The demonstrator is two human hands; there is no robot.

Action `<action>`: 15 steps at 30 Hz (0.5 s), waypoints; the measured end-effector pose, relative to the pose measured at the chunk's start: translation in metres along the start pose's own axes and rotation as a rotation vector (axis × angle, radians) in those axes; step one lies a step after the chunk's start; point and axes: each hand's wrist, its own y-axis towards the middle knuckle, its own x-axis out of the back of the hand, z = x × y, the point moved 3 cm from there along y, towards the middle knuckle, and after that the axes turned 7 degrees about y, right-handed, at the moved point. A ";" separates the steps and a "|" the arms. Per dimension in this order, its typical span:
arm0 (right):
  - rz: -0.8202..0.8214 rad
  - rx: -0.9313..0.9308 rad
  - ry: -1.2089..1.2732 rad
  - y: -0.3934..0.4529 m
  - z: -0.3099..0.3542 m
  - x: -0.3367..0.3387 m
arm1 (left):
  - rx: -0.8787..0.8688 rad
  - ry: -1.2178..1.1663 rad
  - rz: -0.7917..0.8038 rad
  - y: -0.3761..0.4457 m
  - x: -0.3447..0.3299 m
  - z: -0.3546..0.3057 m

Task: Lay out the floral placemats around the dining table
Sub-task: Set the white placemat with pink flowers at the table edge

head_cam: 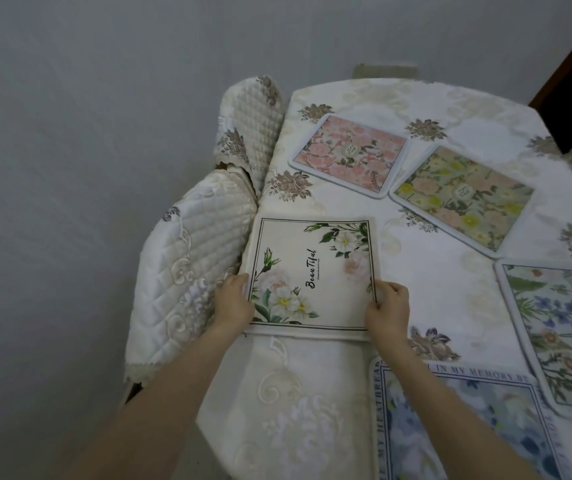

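The cream placemat (312,275) reads "Beautiful" in black script. The blue placemat (464,431) carries "IN MY MEMORY" along its border. The daisy placemat (561,334) shows "BEAUTIFUL", partly readable.

cream placemat (312,275), seemingly white flowers

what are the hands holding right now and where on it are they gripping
Both hands hold the cream fabric placemat with white flowers: left hand on its left edge, right hand on its right edge, near the bottom corners.
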 end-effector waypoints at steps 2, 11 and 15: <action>0.055 -0.037 -0.053 0.002 -0.003 0.002 | -0.034 0.124 0.009 0.001 -0.002 0.002; 0.357 0.300 -0.678 0.017 0.009 -0.015 | -0.446 0.360 0.137 -0.002 -0.031 -0.034; 0.472 0.347 -0.709 0.021 -0.005 -0.032 | -0.563 0.494 0.260 -0.009 -0.056 -0.042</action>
